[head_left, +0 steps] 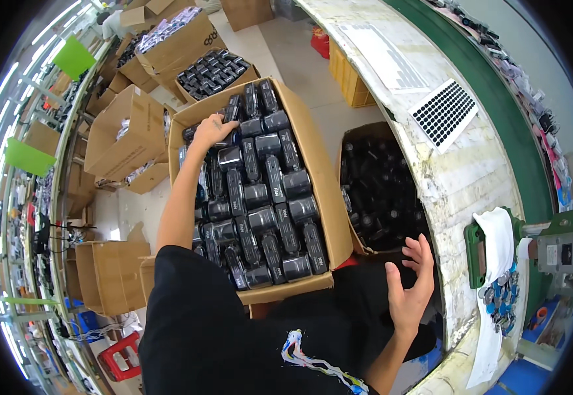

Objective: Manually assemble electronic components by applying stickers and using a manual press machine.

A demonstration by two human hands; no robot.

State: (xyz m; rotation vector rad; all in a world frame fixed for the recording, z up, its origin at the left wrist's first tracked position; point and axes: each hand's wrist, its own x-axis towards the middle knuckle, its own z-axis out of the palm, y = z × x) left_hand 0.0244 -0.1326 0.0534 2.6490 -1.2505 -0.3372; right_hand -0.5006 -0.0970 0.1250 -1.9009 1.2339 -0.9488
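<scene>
My left hand [213, 130] reaches to the far left part of a large cardboard box [317, 178]. Its fingers bend down around a black plastic device among the others, and the fingertips are partly hidden. Tightly packed rows of such black devices [250, 158], with glossy dark ends and pale markings on their sides, fill the box. My right hand [413, 289] is raised over my lap, its thumb and fingers apart and nothing in it. Nearest to it are the worn white bench edge and a dark-lined carton of black parts [382, 191].
Along the right runs a curved white bench [461, 191] holding a sheet of black discs [443, 115], a green fixture [476, 255] and a heap of small round metal parts [499, 299]. More cartons [128, 128] stand left and ahead. A red stool [121, 357] is at lower left.
</scene>
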